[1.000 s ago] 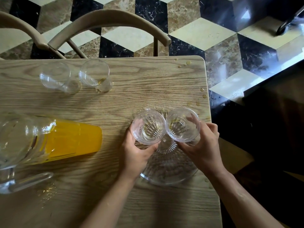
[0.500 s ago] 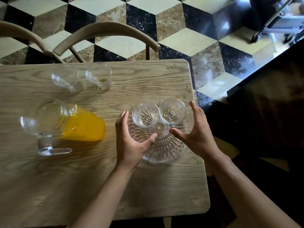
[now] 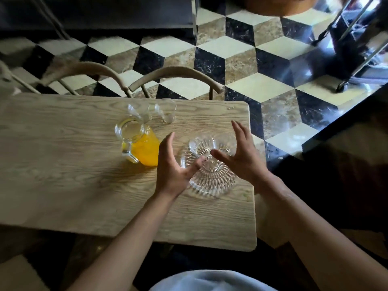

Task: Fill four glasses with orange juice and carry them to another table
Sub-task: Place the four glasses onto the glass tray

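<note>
both hands are open and hold nothing. the left hand (image 3: pixel 172 166) and right hand (image 3: pixel 241 156) hang on either side of two empty glasses (image 3: pixel 202 144) standing on a ribbed glass tray (image 3: pixel 212 181), likely so all can be carried at once. two more empty glasses (image 3: pixel 165 111) wait at the far edge of the wooden counter (image 3: pixel 63 175). the jug of orange juice (image 3: pixel 140 145) stands just beside the tray, near for pouring.
</note>
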The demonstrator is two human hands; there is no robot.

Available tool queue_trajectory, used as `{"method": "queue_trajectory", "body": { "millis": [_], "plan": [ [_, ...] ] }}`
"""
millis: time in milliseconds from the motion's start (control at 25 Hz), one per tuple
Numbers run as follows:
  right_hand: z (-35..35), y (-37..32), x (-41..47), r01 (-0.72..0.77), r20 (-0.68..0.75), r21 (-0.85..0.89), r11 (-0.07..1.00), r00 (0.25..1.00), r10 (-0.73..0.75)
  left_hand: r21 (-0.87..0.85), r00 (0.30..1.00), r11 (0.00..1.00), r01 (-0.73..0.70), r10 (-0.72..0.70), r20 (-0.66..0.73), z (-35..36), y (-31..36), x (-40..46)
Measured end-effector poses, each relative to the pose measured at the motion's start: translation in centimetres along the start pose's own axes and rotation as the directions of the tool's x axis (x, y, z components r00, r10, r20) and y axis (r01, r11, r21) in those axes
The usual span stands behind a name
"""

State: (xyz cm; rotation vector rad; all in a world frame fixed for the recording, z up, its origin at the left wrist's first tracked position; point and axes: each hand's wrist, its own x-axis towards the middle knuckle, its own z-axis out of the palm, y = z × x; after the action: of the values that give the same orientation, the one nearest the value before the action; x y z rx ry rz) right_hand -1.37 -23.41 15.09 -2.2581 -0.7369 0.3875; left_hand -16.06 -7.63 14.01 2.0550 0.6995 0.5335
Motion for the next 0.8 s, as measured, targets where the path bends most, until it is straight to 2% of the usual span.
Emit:
{"method": "queue_trajectory", "body": {
  "millis": [320, 480, 640, 800],
  "plan": [
    [0.0, -5.7, 2.0, 0.17, 0.086, 0.038, 0.985, 0.981, -0.173, 0.192, 0.98, 0.976, -0.099, 0.13, -0.152, -7.1, 4.4, 0.4],
    [1.3, -8.8, 4.4, 0.2, 0.062, 0.031, 0.979, 0.977, -0.202, 0.197, 0.954, 0.972, -0.124, 0.172, -0.247, -12.6, 3.7, 3.4],
    [3.4, -9.3, 8.1, 0.1, 0.068, -0.054, 0.994, 0.993, -0.096, 0.099, 0.937, 0.994, -0.042, 0.074, -0.342, -17.5, -1.0, 8.1],
    [6.6, -9.0, 11.9, -0.035, 0.085, -0.1, 0.994, 0.995, 0.044, -0.075, 0.947, 0.994, 0.074, -0.094, -0.306, -19.5, -7.6, 12.6]
  ]
}}
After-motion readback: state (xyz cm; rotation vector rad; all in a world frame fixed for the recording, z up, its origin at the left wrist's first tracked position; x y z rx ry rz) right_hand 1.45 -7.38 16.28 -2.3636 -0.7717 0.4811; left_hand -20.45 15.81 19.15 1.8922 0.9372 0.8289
